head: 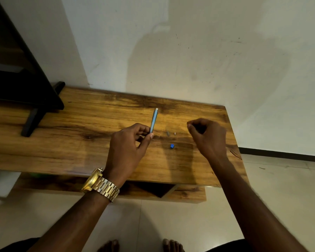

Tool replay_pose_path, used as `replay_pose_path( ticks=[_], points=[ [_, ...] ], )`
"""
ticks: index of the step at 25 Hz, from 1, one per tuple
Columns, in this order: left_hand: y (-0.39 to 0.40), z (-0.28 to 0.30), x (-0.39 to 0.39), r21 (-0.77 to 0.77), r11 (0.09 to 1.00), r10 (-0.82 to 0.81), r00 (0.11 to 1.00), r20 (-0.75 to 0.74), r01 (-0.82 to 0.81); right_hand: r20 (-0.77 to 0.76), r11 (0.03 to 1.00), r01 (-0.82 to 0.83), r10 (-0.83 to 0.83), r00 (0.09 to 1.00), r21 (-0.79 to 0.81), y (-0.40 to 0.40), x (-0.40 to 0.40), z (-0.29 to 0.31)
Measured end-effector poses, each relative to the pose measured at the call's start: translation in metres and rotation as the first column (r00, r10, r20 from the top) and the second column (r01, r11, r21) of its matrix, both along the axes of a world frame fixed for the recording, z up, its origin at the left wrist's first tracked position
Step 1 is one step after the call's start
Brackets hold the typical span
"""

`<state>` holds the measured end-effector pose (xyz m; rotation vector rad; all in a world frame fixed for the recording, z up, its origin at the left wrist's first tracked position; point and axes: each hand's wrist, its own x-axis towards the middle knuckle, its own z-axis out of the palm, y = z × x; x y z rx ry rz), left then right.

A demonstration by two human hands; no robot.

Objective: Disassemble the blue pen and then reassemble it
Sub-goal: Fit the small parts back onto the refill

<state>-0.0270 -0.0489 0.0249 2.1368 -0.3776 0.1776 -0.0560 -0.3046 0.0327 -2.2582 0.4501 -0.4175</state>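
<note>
Wooden table (80,135) bears small parts (172,146); left hand (127,148) pinches blue pen barrel (154,120).

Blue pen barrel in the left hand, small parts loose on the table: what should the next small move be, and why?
Probably bring the right hand down to one of the loose parts. The left hand holds the pen barrel upright, while a grey piece, a tiny pale piece and a blue cap lie on the table. Whether the curled right hand holds anything is unclear.
</note>
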Motion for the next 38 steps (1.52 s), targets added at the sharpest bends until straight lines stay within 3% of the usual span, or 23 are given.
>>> replay_pose_path(
  ticks=[3, 15, 16, 17, 18, 19, 21, 23, 29, 38],
  points=[
    [-0.001, 0.000, -0.001, 0.009, 1.000, -0.002, 1.000, -0.017, 0.002, -0.144, 0.985, -0.093, 0.072, 0.987, -0.144, 0.009, 0.011, -0.018],
    [0.005, -0.005, 0.004, 0.059, 0.998, 0.009, 0.999, -0.032, -0.007, -0.194, 0.943, -0.147, 0.091, 0.977, -0.298, 0.028, 0.028, -0.031],
    [0.004, -0.004, 0.003, 0.068, 0.998, 0.005, 1.000, -0.027, -0.003, -0.163, 0.970, -0.126, 0.092, 0.982, -0.209, 0.027, 0.027, -0.026],
    [0.004, -0.004, 0.002, 0.076, 0.997, -0.002, 1.000, -0.022, 0.003, -0.095, 0.996, -0.093, 0.093, 0.991, -0.002, 0.025, 0.026, -0.022],
    [0.003, -0.003, 0.001, 0.083, 0.996, -0.009, 1.000, -0.016, 0.010, 0.002, 0.951, -0.089, 0.093, 0.996, 0.296, 0.024, 0.025, -0.015],
    [0.002, -0.003, 0.000, 0.092, 0.996, -0.015, 1.000, -0.010, 0.016, 0.114, 0.826, -0.135, 0.086, 0.990, 0.548, 0.024, 0.023, -0.008],
    [-0.001, -0.001, -0.003, 0.128, 0.991, -0.028, 1.000, 0.006, 0.027, 0.262, 0.620, -0.257, 0.085, 0.961, 0.741, 0.027, 0.016, -0.001],
    [-0.007, -0.001, -0.007, 0.181, 0.982, -0.060, 0.998, 0.027, 0.054, 0.289, 0.562, -0.300, 0.110, 0.951, 0.771, 0.030, 0.010, 0.002],
    [-0.014, -0.003, -0.011, 0.248, 0.966, -0.082, 0.996, 0.037, 0.070, 0.258, 0.580, -0.326, 0.200, 0.945, 0.747, 0.026, 0.005, 0.003],
    [-0.010, 0.000, -0.009, 0.222, 0.972, -0.082, 0.996, 0.026, 0.074, 0.285, 0.572, -0.379, 0.250, 0.925, 0.727, 0.029, 0.006, 0.003]
  ],
)
